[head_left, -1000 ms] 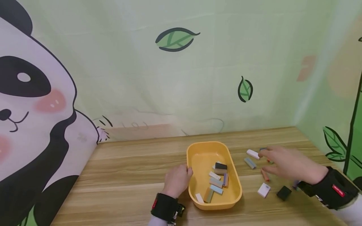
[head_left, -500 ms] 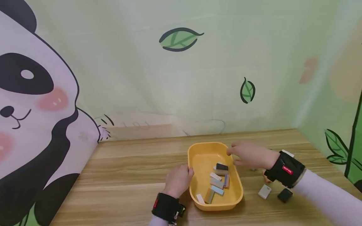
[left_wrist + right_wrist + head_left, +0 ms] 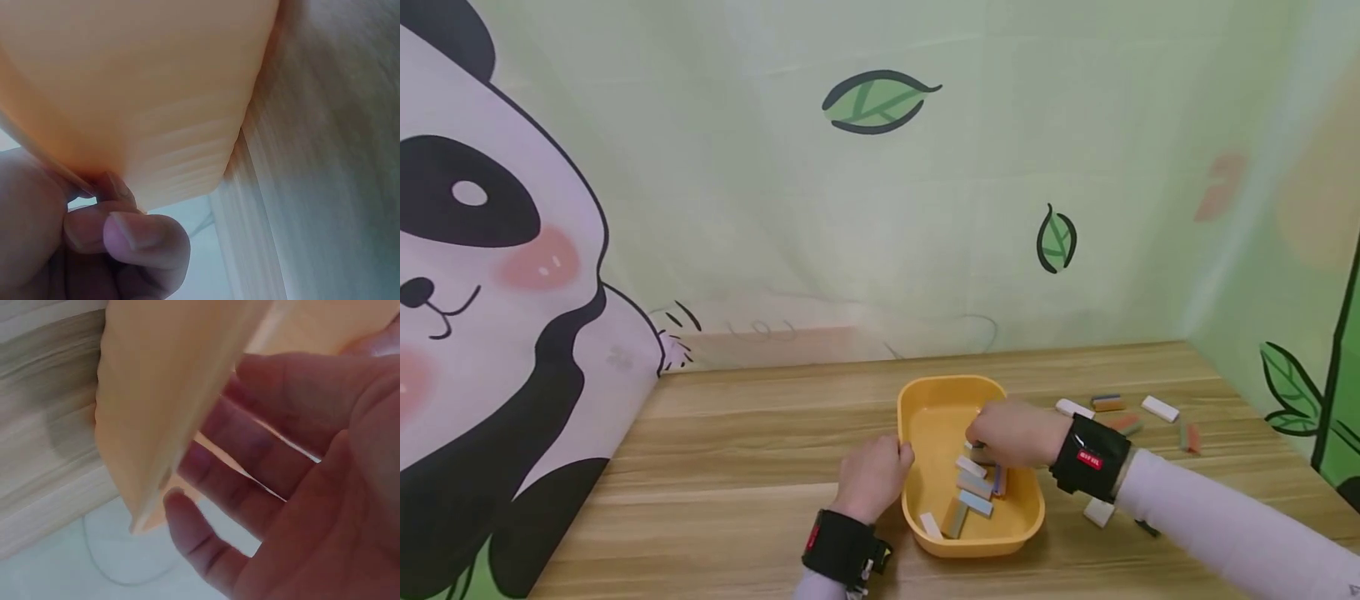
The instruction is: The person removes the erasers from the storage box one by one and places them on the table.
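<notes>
A yellow plastic tray (image 3: pixel 925 400) stands on the table with several small two-tone blocks in its near half, among them a light blue block (image 3: pixel 976 502) and a white block (image 3: pixel 930 526). My left hand (image 3: pixel 871 477) grips the tray's left rim, its fingers curled at the edge in the left wrist view. Over the right rim reaches my right hand (image 3: pixel 1018 433), knuckles up above the blocks. Its fingertips dip behind the tray wall (image 3: pixel 156 394) in the right wrist view, so I cannot tell whether they hold a block.
On the table right of the tray lie several loose blocks, including a white block (image 3: pixel 1160 408), a red-and-green block (image 3: pixel 1190 437) and a brown-and-blue block (image 3: pixel 1107 403). The right forearm partly covers a black block (image 3: pixel 1147 527). A printed curtain (image 3: pixel 737 208) hangs behind the table.
My right hand has moved left from the loose blocks into the tray. A grey-blue block that lay beside the tray no longer shows there. The left hand keeps its place on the rim.
</notes>
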### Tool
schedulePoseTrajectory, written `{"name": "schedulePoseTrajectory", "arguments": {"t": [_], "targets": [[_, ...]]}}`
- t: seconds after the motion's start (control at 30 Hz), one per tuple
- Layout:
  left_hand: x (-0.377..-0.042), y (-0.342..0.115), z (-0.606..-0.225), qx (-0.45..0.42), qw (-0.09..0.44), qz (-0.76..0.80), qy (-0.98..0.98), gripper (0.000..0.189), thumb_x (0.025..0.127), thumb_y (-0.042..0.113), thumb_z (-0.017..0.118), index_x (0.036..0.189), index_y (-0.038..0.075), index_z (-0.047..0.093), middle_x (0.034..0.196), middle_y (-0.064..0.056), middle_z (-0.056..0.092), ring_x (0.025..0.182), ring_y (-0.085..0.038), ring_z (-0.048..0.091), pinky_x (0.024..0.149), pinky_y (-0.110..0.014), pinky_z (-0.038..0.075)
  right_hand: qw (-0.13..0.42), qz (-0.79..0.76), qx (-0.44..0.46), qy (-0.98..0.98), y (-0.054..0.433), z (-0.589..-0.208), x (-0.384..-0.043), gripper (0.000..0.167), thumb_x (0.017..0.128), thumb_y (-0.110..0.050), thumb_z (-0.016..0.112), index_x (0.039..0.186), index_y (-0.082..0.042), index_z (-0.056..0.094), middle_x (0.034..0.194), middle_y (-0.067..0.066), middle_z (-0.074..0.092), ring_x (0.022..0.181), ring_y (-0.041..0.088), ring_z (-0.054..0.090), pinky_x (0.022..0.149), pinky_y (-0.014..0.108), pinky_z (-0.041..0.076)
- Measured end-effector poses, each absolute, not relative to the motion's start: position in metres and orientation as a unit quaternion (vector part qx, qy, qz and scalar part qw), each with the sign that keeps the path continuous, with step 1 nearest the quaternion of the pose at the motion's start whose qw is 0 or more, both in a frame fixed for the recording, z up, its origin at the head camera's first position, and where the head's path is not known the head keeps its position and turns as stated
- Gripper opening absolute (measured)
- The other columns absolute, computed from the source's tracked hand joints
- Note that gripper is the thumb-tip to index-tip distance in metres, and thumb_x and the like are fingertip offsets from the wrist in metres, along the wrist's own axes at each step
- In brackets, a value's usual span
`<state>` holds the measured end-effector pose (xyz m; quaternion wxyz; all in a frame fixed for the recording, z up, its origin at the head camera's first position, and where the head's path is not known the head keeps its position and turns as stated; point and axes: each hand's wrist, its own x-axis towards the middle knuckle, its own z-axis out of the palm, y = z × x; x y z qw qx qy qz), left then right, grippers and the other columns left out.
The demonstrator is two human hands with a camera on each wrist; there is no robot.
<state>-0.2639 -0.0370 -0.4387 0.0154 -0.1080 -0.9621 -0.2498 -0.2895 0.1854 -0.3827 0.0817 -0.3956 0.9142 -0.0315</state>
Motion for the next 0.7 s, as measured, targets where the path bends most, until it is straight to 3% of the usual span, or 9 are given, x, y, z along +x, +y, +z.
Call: {"name": "schedulePoseTrajectory", "arguments": {"t": [0.3, 0.7], "targets": [[-0.263, -0.037, -0.438, -0.108, 0.020, -0.251, -0.962, 0.035, 0.100, 0.026, 0.048, 0.066, 0.015, 0.052, 0.056, 0.002, 0.041, 0.049, -0.016, 0.041, 0.047, -0.031, 0.031, 0.110, 0.006, -0.345, 0.932, 0.177, -0.392, -0.292, 0.018, 0.092, -0.010, 0.065, 0.075, -0.014, 0.061, 0.065, -0.005, 0.046, 0.061, 0.012, 0.046, 0.060, 0.030, 0.037], [-0.263, -0.036, -0.438, -0.109, 0.030, -0.242, -0.964, 0.035, 0.099, 0.026, 0.049, 0.067, 0.015, 0.051, 0.057, 0.002, 0.041, 0.049, -0.015, 0.042, 0.047, -0.031, 0.031, 0.100, -0.029, -0.321, 0.941, 0.172, -0.407, -0.289, 0.015, 0.088, -0.005, 0.069, 0.091, -0.009, 0.055, 0.066, -0.003, 0.048, 0.057, 0.013, 0.048, 0.054, 0.028, 0.042]]}}
